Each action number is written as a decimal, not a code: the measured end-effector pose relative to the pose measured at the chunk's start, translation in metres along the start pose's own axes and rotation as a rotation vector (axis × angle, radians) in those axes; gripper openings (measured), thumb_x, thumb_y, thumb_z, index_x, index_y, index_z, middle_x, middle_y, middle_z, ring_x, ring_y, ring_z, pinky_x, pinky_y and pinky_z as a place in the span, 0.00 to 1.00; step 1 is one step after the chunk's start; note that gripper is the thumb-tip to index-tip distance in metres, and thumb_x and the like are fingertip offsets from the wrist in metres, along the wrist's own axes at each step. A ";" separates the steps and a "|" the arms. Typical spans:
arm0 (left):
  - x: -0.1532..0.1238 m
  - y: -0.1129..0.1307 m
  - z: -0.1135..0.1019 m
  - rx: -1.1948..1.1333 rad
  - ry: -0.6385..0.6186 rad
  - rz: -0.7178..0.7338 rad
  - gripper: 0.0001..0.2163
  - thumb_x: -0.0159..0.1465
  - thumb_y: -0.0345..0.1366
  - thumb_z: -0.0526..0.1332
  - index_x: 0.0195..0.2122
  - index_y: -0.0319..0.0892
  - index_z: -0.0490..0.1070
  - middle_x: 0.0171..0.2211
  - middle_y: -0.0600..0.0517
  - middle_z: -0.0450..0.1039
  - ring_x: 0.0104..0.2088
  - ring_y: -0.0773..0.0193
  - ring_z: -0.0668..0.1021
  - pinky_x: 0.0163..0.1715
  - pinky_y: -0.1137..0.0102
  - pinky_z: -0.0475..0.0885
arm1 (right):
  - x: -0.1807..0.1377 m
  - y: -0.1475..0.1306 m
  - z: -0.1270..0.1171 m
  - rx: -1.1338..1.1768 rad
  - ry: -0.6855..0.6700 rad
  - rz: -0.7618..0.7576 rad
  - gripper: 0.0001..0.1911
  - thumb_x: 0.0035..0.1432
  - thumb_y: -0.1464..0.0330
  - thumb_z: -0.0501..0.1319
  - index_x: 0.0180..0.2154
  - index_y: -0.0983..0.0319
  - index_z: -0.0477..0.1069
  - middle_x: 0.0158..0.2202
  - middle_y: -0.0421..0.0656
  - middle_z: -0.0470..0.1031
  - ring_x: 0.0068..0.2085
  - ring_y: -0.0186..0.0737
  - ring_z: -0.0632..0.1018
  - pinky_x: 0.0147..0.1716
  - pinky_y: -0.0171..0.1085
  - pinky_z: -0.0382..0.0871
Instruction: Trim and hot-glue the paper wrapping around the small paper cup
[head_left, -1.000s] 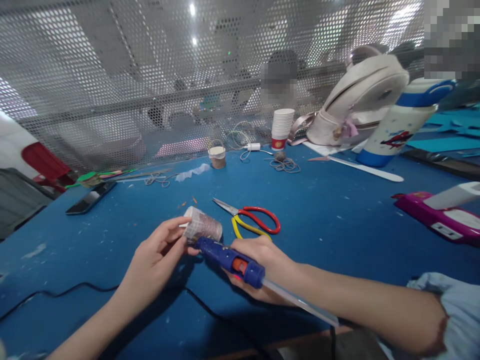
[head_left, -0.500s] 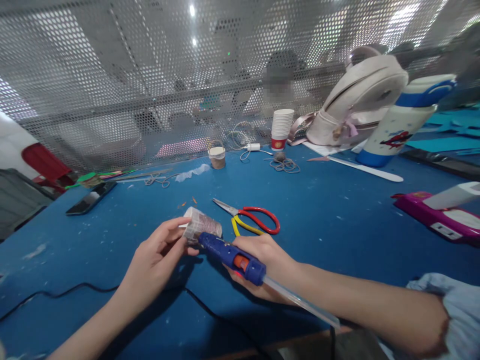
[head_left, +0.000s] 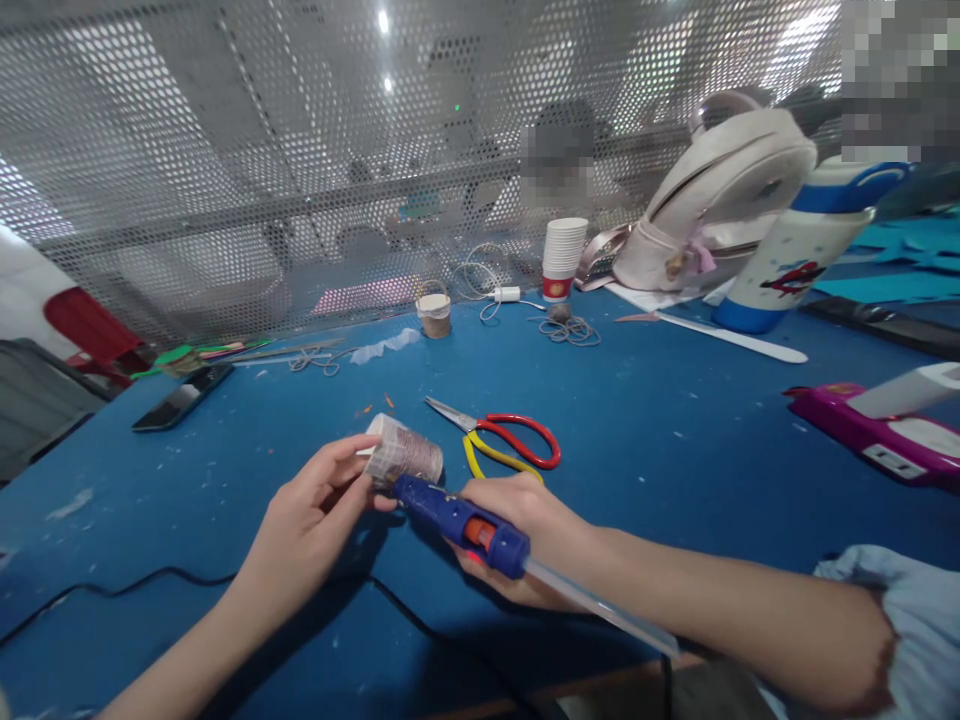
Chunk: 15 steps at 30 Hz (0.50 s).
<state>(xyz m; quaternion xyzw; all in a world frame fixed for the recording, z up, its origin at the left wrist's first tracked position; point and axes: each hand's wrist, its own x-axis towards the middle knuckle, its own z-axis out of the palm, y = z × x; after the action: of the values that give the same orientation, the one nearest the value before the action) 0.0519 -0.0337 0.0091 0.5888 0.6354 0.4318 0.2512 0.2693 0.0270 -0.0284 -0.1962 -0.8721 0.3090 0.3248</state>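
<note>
A small paper cup (head_left: 411,455), wrapped with twine and a band of whitish mesh ribbon, lies tilted on its side in my left hand (head_left: 319,510). The fingers and thumb are closed around its wider end. My right hand (head_left: 525,525) grips a blue hot glue gun (head_left: 457,515) with a clear glue stick protruding from its back. The gun's nozzle is at the ribbon-covered side of the cup; whether it touches cannot be made out. Just beyond my right hand lie scissors (head_left: 499,440) with red and yellow handles, blades spread.
On the blue table (head_left: 637,430) stand a twine-covered cup with a handle (head_left: 434,315), stacked paper cups (head_left: 564,260), a bottle (head_left: 802,250) and a backpack (head_left: 712,200). A phone (head_left: 184,397) lies left, a purple device (head_left: 877,435) right. A black cord (head_left: 405,615) crosses in front.
The glue gun's nozzle has shifted slightly left and down along the cup, and my right hand has moved with it. My left hand and the cup look almost still.
</note>
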 end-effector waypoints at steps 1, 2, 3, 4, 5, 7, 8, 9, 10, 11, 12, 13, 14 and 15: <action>0.000 0.000 0.000 0.002 0.005 0.004 0.19 0.59 0.49 0.60 0.46 0.42 0.70 0.35 0.46 0.82 0.28 0.58 0.83 0.34 0.65 0.79 | 0.000 0.000 0.000 -0.001 -0.012 -0.001 0.05 0.50 0.69 0.60 0.27 0.61 0.64 0.23 0.39 0.69 0.22 0.32 0.66 0.23 0.31 0.61; 0.000 0.001 0.000 0.002 0.006 0.005 0.19 0.59 0.49 0.60 0.46 0.42 0.71 0.35 0.46 0.82 0.28 0.58 0.83 0.34 0.65 0.79 | 0.000 0.000 0.000 -0.005 -0.019 0.000 0.05 0.50 0.69 0.61 0.27 0.61 0.64 0.23 0.39 0.69 0.22 0.32 0.67 0.23 0.31 0.61; 0.000 0.001 0.000 0.002 0.005 0.001 0.19 0.59 0.49 0.60 0.46 0.42 0.71 0.35 0.46 0.82 0.28 0.57 0.83 0.34 0.65 0.79 | 0.000 0.000 0.000 -0.010 -0.018 0.006 0.05 0.50 0.69 0.61 0.28 0.61 0.64 0.23 0.39 0.69 0.22 0.33 0.67 0.23 0.31 0.61; 0.000 0.001 0.000 0.000 -0.001 -0.007 0.19 0.60 0.49 0.60 0.46 0.42 0.71 0.35 0.46 0.82 0.29 0.57 0.84 0.34 0.65 0.79 | 0.000 0.000 0.000 -0.014 -0.010 0.013 0.05 0.50 0.69 0.60 0.28 0.61 0.64 0.23 0.39 0.69 0.22 0.33 0.67 0.23 0.31 0.61; 0.000 0.001 0.000 -0.002 -0.007 -0.014 0.19 0.60 0.49 0.60 0.47 0.42 0.70 0.35 0.46 0.82 0.30 0.56 0.84 0.34 0.65 0.79 | 0.000 0.000 0.000 -0.017 0.000 0.021 0.05 0.51 0.69 0.60 0.28 0.60 0.64 0.23 0.39 0.69 0.22 0.33 0.68 0.24 0.31 0.61; -0.001 0.001 0.000 -0.008 -0.015 -0.017 0.19 0.60 0.49 0.60 0.47 0.42 0.70 0.36 0.46 0.82 0.31 0.56 0.84 0.35 0.65 0.79 | -0.001 0.000 0.001 -0.021 0.014 0.031 0.04 0.52 0.69 0.60 0.28 0.60 0.64 0.23 0.40 0.70 0.22 0.33 0.68 0.24 0.31 0.61; -0.001 0.000 0.000 -0.009 -0.016 -0.012 0.19 0.61 0.49 0.60 0.47 0.42 0.70 0.36 0.46 0.82 0.31 0.56 0.84 0.35 0.65 0.79 | -0.001 0.000 0.001 -0.022 0.014 0.027 0.04 0.52 0.69 0.59 0.27 0.60 0.64 0.23 0.40 0.70 0.22 0.33 0.68 0.23 0.31 0.61; -0.001 0.000 0.001 -0.010 -0.015 -0.004 0.19 0.61 0.49 0.60 0.47 0.42 0.70 0.36 0.46 0.82 0.30 0.56 0.84 0.34 0.65 0.79 | -0.002 0.000 0.001 -0.026 0.008 0.018 0.04 0.51 0.69 0.60 0.27 0.60 0.64 0.23 0.40 0.70 0.22 0.33 0.68 0.23 0.31 0.61; -0.001 0.000 0.001 -0.009 -0.014 0.003 0.19 0.61 0.49 0.60 0.47 0.42 0.70 0.35 0.46 0.82 0.30 0.57 0.84 0.34 0.65 0.79 | -0.002 0.000 0.001 -0.033 0.006 0.008 0.04 0.50 0.70 0.60 0.27 0.60 0.64 0.22 0.39 0.69 0.22 0.33 0.68 0.23 0.31 0.60; -0.001 -0.001 0.001 -0.004 -0.011 0.010 0.18 0.61 0.48 0.60 0.47 0.42 0.70 0.35 0.46 0.82 0.29 0.58 0.84 0.34 0.66 0.79 | -0.002 0.000 0.001 -0.040 0.001 0.003 0.04 0.49 0.70 0.60 0.26 0.60 0.64 0.22 0.39 0.69 0.22 0.33 0.67 0.22 0.31 0.59; -0.001 -0.001 0.001 -0.001 -0.009 0.017 0.18 0.61 0.48 0.61 0.47 0.42 0.70 0.35 0.46 0.82 0.29 0.58 0.83 0.34 0.66 0.79 | -0.003 0.000 0.001 -0.046 -0.004 0.001 0.04 0.49 0.70 0.60 0.26 0.60 0.64 0.22 0.39 0.69 0.21 0.33 0.67 0.22 0.31 0.59; -0.001 -0.002 0.001 -0.001 -0.006 0.023 0.18 0.61 0.48 0.60 0.46 0.42 0.70 0.35 0.46 0.82 0.29 0.58 0.83 0.34 0.66 0.79 | -0.003 0.000 0.001 -0.050 -0.005 0.005 0.04 0.49 0.70 0.60 0.26 0.61 0.64 0.22 0.39 0.69 0.21 0.33 0.67 0.22 0.31 0.59; -0.001 -0.002 0.001 -0.004 -0.003 0.025 0.18 0.61 0.48 0.60 0.46 0.42 0.70 0.35 0.47 0.82 0.29 0.58 0.84 0.34 0.66 0.79 | -0.003 0.000 0.001 -0.052 0.000 0.014 0.04 0.49 0.69 0.60 0.26 0.61 0.64 0.22 0.40 0.69 0.22 0.33 0.68 0.22 0.31 0.59; -0.001 -0.002 0.001 -0.009 -0.006 0.025 0.18 0.61 0.48 0.60 0.47 0.42 0.70 0.36 0.46 0.82 0.29 0.58 0.84 0.35 0.66 0.79 | -0.003 0.000 0.001 -0.051 0.007 0.024 0.04 0.50 0.69 0.59 0.27 0.61 0.64 0.22 0.40 0.70 0.22 0.33 0.68 0.23 0.31 0.59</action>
<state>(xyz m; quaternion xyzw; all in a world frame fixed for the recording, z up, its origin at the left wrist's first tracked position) 0.0520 -0.0342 0.0065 0.5969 0.6253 0.4359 0.2504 0.2708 0.0253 -0.0299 -0.2158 -0.8761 0.2899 0.3191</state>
